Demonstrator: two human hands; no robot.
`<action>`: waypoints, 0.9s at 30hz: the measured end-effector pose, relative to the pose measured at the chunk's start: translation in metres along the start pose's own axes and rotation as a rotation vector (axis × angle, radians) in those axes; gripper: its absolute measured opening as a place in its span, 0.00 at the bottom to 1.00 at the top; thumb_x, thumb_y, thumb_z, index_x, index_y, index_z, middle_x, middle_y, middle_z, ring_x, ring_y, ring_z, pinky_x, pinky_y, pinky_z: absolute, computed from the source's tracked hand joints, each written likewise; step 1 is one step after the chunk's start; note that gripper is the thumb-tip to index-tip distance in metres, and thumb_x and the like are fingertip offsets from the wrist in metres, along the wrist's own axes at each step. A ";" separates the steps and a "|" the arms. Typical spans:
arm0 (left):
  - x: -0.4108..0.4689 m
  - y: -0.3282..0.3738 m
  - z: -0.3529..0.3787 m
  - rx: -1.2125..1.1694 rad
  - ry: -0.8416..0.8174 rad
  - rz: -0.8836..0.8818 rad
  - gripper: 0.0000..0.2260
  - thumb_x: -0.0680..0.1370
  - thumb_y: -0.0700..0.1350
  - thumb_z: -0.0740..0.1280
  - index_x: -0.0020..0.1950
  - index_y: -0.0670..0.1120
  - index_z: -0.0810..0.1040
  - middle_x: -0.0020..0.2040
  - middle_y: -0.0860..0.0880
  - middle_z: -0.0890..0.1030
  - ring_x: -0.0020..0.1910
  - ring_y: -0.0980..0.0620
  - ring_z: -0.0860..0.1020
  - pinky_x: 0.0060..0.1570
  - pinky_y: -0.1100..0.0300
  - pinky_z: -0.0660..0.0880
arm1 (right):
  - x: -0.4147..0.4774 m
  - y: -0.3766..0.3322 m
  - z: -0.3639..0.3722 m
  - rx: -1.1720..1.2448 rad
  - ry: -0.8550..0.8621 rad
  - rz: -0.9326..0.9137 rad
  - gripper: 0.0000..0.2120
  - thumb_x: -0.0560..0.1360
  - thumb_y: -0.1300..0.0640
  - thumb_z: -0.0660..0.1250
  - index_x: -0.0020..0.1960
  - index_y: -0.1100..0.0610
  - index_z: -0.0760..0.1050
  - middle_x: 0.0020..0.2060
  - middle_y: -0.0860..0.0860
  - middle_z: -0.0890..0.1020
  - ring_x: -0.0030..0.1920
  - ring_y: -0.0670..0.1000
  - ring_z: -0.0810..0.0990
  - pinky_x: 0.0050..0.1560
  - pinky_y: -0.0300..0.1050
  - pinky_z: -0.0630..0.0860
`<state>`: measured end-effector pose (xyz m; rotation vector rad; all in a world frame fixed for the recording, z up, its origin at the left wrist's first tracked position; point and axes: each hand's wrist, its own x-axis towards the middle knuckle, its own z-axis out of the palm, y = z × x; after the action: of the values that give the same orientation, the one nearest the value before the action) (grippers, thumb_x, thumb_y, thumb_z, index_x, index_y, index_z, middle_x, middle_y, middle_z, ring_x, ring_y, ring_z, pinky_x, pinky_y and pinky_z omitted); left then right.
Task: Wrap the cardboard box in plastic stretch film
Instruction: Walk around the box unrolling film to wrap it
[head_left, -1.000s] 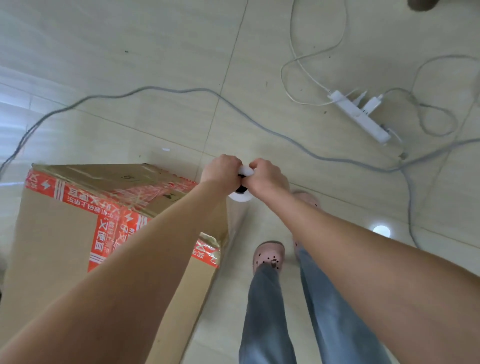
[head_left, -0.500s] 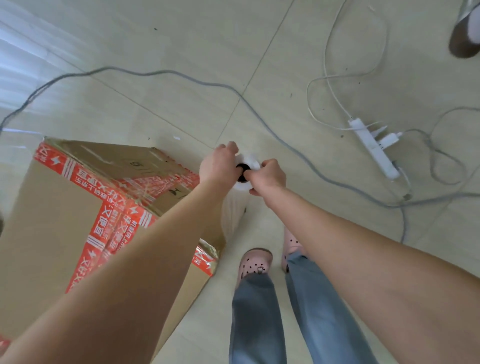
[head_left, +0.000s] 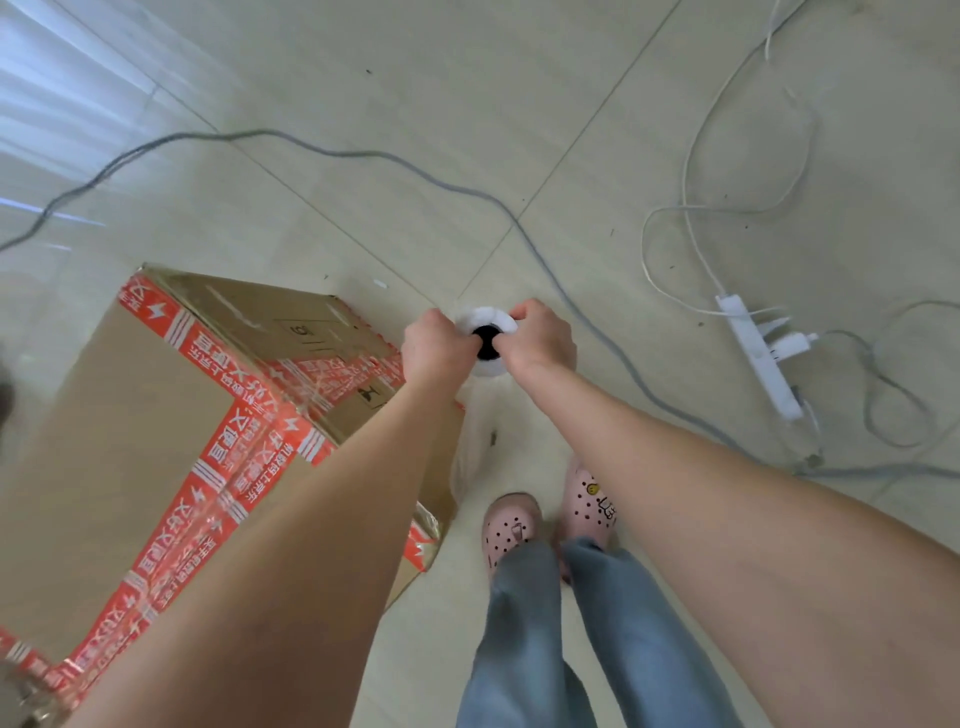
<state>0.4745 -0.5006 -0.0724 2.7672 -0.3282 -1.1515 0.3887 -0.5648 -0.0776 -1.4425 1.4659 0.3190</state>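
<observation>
Cardboard box (head_left: 130, 415) sits on the tiled floor (head_left: 467, 156) at my near left. Its red printed tape (head_left: 223, 452) shines under wrinkled film around the far right corner, so I judge the wrapping begun but not finished: much of the top looks bare brown, and I cannot tell how many turns cover the sides. What seems left is more passes round it, then tearing the film off. Both my arms reach forward and down. My left hand (head_left: 434, 345) grips the left rim of the stretch film roll (head_left: 485, 317) and my right hand (head_left: 540, 345) grips its right rim, fingers curled at the dark core. The roll stands upright just beyond the box's right corner, with a sheet of film (head_left: 470, 447) trailing down beside the box.
</observation>
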 end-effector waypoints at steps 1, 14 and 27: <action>0.001 0.000 -0.002 0.019 -0.008 0.011 0.15 0.71 0.45 0.69 0.53 0.39 0.74 0.49 0.41 0.81 0.46 0.41 0.81 0.45 0.53 0.78 | 0.002 -0.002 0.001 -0.012 -0.008 0.010 0.08 0.70 0.58 0.66 0.48 0.50 0.72 0.40 0.48 0.73 0.41 0.53 0.73 0.37 0.42 0.67; 0.038 0.044 -0.025 0.476 -0.020 0.496 0.06 0.73 0.40 0.64 0.49 0.42 0.74 0.47 0.44 0.74 0.42 0.42 0.75 0.34 0.55 0.65 | 0.028 -0.037 -0.014 -0.263 0.026 -0.191 0.09 0.71 0.57 0.64 0.48 0.51 0.80 0.44 0.52 0.82 0.41 0.58 0.77 0.37 0.40 0.66; 0.076 0.031 -0.059 0.184 -0.038 0.170 0.12 0.74 0.44 0.67 0.53 0.41 0.70 0.48 0.44 0.73 0.43 0.42 0.75 0.32 0.57 0.66 | 0.056 -0.097 0.003 -0.250 -0.035 -0.122 0.08 0.70 0.57 0.66 0.47 0.50 0.72 0.50 0.53 0.75 0.44 0.56 0.75 0.38 0.43 0.66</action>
<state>0.5640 -0.5480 -0.0771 2.8052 -0.6920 -1.1875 0.4862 -0.6196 -0.0792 -1.7092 1.3387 0.4619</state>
